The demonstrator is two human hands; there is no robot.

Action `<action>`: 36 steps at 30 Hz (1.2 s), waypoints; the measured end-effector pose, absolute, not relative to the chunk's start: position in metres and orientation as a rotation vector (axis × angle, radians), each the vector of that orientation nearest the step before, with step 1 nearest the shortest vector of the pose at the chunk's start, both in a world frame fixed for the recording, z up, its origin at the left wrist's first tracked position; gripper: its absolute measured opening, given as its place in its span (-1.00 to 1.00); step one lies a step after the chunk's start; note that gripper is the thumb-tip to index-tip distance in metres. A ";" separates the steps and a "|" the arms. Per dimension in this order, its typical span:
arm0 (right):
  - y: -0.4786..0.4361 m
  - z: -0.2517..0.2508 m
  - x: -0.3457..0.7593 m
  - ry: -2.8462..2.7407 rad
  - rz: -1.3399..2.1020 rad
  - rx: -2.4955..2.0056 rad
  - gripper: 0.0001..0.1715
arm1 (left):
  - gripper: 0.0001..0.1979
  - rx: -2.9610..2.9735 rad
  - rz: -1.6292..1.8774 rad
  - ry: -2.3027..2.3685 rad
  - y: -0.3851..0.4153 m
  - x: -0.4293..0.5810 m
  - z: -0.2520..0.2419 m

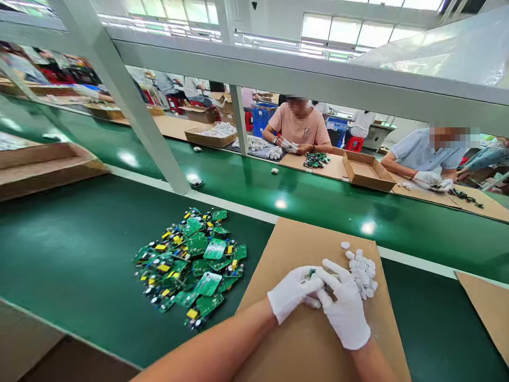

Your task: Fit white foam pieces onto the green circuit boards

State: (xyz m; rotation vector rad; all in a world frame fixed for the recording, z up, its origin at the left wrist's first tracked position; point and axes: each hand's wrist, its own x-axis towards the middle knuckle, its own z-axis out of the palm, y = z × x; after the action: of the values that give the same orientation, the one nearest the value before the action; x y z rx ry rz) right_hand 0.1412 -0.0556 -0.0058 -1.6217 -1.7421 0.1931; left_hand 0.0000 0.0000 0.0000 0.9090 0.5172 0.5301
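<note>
My left hand [295,293], in a white glove, is closed around a small green circuit board [312,272]. Only a bit of the board shows between the fingers. My right hand [345,310], also white-gloved, meets it from the right, its thumb and fingers bent onto the same piece. Both hands are above a brown cardboard sheet [274,339]. Just beyond the right hand lies a heap of small white plastic pieces [362,275], with one white piece [345,245] apart from it. A large pile of green circuit boards [207,260] with yellow and blue components lies to the left.
A green conveyor belt [326,199] runs past the bench, carrying a few white parts. A grey metal frame [131,101] crosses ahead. Opposite, two people [304,127] work beside an open cardboard tray [368,172]. Another cardboard box [43,170] stands at left.
</note>
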 end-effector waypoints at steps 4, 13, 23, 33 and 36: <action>-0.056 0.005 0.141 -1.764 0.439 -1.517 -0.53 | -0.63 0.917 0.558 0.503 0.002 0.001 -0.002; -0.053 0.004 0.139 -1.375 0.943 -1.497 -0.36 | -0.67 0.837 0.466 0.425 -0.003 -0.004 0.023; -0.052 0.007 0.143 -1.294 1.120 -1.452 -0.38 | -0.67 1.033 0.455 0.514 -0.001 -0.005 0.020; -0.051 -0.002 0.146 -1.301 1.022 -1.487 -0.50 | -0.54 1.084 0.454 0.532 -0.004 -0.005 0.021; -0.051 -0.004 0.147 -1.313 1.077 -1.457 -0.40 | -0.59 1.012 0.448 0.498 -0.001 -0.005 0.017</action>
State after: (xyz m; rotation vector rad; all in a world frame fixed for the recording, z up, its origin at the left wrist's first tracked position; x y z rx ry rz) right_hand 0.1465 -0.0511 -0.0039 -1.4569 -1.3128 1.0774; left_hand -0.0055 -0.0014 0.0171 1.0118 0.4975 0.4476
